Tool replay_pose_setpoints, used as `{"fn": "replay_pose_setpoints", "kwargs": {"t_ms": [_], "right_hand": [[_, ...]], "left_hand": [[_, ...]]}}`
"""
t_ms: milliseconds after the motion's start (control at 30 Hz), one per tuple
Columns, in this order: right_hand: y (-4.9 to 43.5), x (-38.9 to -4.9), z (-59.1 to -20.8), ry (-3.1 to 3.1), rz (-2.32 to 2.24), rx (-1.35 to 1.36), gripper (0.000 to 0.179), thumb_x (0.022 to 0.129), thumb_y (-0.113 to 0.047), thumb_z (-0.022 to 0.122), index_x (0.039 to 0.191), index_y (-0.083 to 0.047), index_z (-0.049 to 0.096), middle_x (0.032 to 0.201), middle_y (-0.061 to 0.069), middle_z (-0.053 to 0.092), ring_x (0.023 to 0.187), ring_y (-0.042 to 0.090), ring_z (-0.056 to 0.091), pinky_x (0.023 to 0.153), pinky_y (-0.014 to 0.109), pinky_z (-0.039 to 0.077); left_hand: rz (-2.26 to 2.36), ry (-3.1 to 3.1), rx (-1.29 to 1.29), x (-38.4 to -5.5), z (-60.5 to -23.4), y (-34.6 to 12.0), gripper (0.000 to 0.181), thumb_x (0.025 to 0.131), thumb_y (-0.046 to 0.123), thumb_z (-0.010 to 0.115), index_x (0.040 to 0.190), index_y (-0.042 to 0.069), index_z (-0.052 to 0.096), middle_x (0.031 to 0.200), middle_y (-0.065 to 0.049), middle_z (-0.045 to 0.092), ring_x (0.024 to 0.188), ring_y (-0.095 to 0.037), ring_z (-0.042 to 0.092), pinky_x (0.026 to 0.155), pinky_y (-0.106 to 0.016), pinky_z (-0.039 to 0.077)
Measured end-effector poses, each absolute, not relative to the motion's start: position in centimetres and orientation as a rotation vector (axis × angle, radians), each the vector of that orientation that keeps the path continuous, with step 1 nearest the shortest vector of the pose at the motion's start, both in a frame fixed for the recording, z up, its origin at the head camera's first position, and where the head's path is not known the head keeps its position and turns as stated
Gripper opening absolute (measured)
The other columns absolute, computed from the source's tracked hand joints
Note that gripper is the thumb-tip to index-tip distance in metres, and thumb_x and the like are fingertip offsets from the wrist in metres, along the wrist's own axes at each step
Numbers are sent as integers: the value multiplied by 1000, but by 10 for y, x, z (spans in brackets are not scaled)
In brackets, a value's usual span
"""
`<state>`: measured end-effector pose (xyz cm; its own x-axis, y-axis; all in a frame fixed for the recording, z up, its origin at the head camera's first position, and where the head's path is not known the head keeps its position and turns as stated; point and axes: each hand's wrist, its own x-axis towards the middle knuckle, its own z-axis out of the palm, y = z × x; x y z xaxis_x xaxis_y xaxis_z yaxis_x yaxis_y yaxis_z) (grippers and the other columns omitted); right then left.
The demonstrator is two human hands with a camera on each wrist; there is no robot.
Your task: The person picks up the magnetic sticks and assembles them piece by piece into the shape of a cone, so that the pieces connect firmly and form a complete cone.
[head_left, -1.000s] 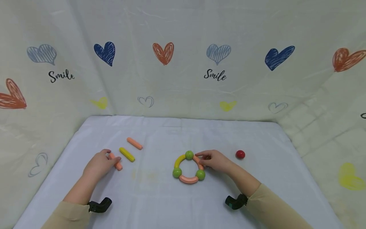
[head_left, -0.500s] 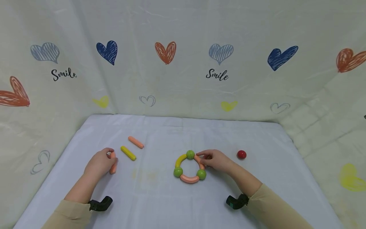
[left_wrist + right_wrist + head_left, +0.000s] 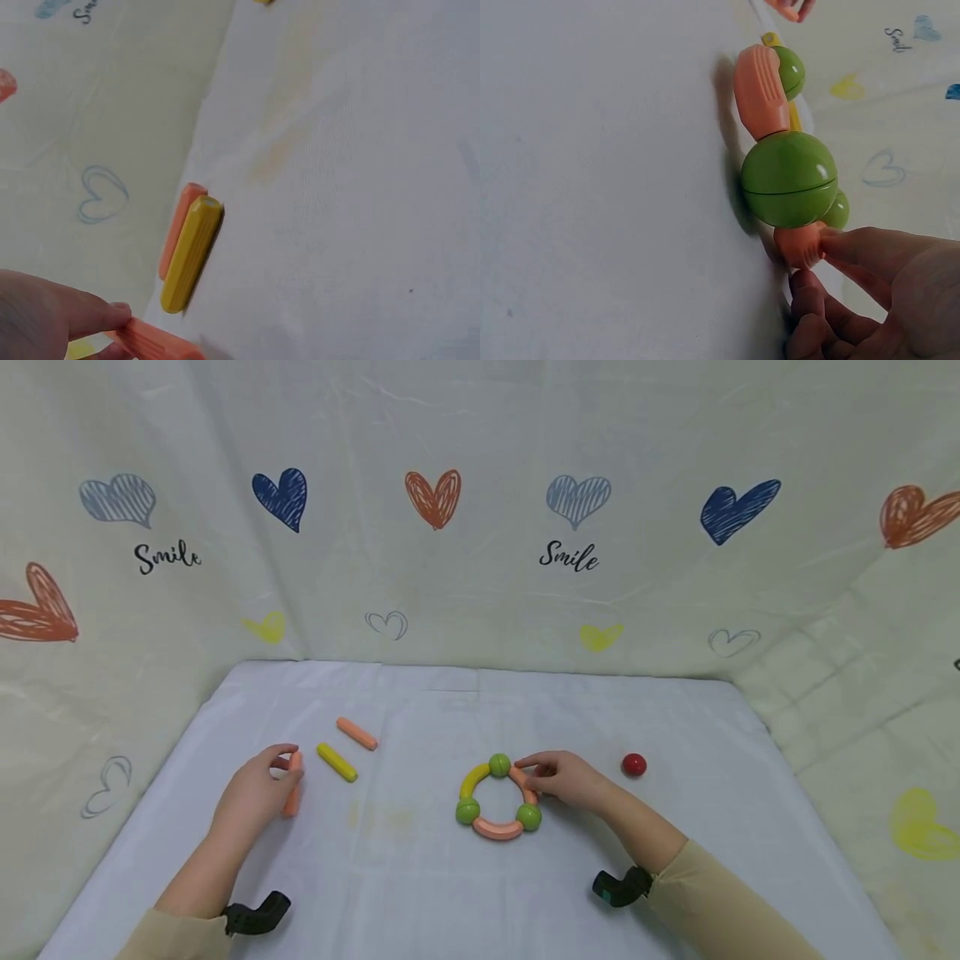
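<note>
In the head view my left hand (image 3: 251,793) pinches a straight orange stick (image 3: 292,787) between thumb and fingers, at the left of the table. The left wrist view shows the thumb on that orange stick (image 3: 154,341), partly cut off by the frame. Near the middle lies a ring of curved orange (image 3: 497,831) and yellow (image 3: 472,779) pieces joined by green balls (image 3: 528,817). My right hand (image 3: 566,777) grips the ring's right-hand orange piece (image 3: 523,782). Seen from the right wrist, the thumb presses this orange piece (image 3: 799,245) beside a green ball (image 3: 790,180).
A yellow stick (image 3: 337,762) and another orange stick (image 3: 357,733) lie right of my left hand. Beyond my right hand sits a red ball (image 3: 634,765). White cloth covers the table (image 3: 420,893); a printed cloth wall (image 3: 480,585) rises behind it.
The orange stick in my left hand has turned from slanting to nearly straight away from me, and moved slightly left. My right hand keeps its place on the ring.
</note>
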<state>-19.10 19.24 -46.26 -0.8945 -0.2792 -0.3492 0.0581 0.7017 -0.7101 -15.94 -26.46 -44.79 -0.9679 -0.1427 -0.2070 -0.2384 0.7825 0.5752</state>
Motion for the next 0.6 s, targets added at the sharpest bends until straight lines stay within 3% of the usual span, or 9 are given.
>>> {"fn": "replay_pose_setpoints", "kwargs": {"t_ms": [133, 367, 600], "right_hand": [[191, -191, -462, 2472, -1049, -151, 32, 93, -24, 71, 124, -21, 70, 93, 2, 61, 83, 19, 54, 68, 30, 46], [192, -190, -465, 2459, -1067, -111, 32, 92, -22, 72, 124, -22, 70, 92, 3, 61, 77, 20, 54, 64, 29, 46], [190, -189, -464, 2459, -1083, -104, 32, 92, -20, 71, 123, -22, 70, 90, 3, 61, 69, 20, 53, 60, 29, 44]], "left_hand": [[1020, 2873, -251, -155, -441, -255, 51, 100, 26, 57, 146, 9, 45, 131, -19, 55, 107, -35, 56, 67, -36, 52], [1223, 2832, -180, -158, -436, -233, 55, 100, 33, 58, 149, 13, 43, 135, -11, 53, 117, -32, 54, 76, -38, 54], [1476, 2734, -28, -161, -440, -213, 61, 97, 48, 59, 148, 18, 44, 132, -1, 54, 107, -23, 59, 80, -38, 48]]}}
